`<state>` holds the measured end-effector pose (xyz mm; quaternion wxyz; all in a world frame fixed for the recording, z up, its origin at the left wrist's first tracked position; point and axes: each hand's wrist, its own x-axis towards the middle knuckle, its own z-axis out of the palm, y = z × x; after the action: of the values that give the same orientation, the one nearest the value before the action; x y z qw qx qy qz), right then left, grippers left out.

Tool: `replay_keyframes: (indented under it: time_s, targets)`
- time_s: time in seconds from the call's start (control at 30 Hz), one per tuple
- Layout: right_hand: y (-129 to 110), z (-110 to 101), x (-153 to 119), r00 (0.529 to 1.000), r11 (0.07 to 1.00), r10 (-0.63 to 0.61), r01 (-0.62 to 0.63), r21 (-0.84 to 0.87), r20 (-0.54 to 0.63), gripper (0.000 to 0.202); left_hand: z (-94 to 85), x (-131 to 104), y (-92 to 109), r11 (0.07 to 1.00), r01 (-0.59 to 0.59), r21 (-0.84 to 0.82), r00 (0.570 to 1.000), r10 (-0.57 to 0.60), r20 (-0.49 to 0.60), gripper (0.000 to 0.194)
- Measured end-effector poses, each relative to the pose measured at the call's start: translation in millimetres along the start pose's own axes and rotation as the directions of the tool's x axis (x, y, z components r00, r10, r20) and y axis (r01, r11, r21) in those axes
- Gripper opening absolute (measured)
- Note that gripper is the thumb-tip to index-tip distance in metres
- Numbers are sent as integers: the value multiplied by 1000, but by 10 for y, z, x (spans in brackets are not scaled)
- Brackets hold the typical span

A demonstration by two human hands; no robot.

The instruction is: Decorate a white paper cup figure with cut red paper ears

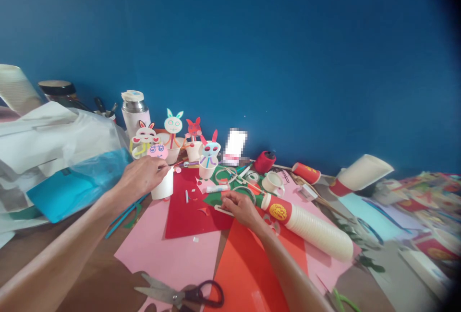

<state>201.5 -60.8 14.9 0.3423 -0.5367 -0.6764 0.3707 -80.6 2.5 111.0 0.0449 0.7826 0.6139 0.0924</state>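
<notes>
Black-handled metal scissors [176, 297] lie nearer than the dark red paper sheet [183, 221]. At its right edge, the right hand [242, 206] curls palm-down; left of its far part, the left hand [146, 174] bends over a white paper cup [163, 188]. Hands apart; grips unclear.

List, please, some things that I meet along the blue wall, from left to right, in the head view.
Dark-lidded jar, white-capped flask, green-eared paper rabbit, red paper animal, red roll, tipped red cup.

Bare, slim, tapered forearms [77, 228] with bare left hand [146, 174] and bare right hand [240, 207]
</notes>
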Motion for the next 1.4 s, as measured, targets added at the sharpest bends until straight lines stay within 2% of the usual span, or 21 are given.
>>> replay_keyframes:
  time_s: [0.47, 0.63, 0.7, 0.8, 0.93, 1.13, 1.4]
  targets:
    - [7, 0, -12, 1000, 1000, 3, -3, -7, 2, 20, -16, 23, 16, 999, -33, -13, 999, 33, 25, 36]
    - [12, 1, -9, 1000, 1000, 2, -2, -19, 6, 19, -152, -65, -63, 1000, 18, 18, 999, -18, 35, 33]
    - [11, 1, -10, 1000, 1000, -2, 2, -31, 0, 19, -211, -103, -125, 999, -4, 32, 999, 3, 43, 32]
    - [3, 0, -14, 1000, 999, -3, 3, -32, -1, 19, -245, -120, -208, 998, 12, 59, 994, -19, 108, 29]
    - [-15, -4, -18, 1000, 1000, -6, 6, -12, 9, 19, -196, -93, -222, 999, -6, 38, 993, 1, 115, 30]
    - [-21, -7, -15, 1000, 1000, 9, -9, -24, 8, 19, -98, -67, -138, 994, -104, 20, 994, 103, 48, 34]
    - [15, -6, -3, 1000, 999, 24, -24, -30, 8, 19, -61, -36, -196, 992, -129, 0, 987, 128, 92, 33]
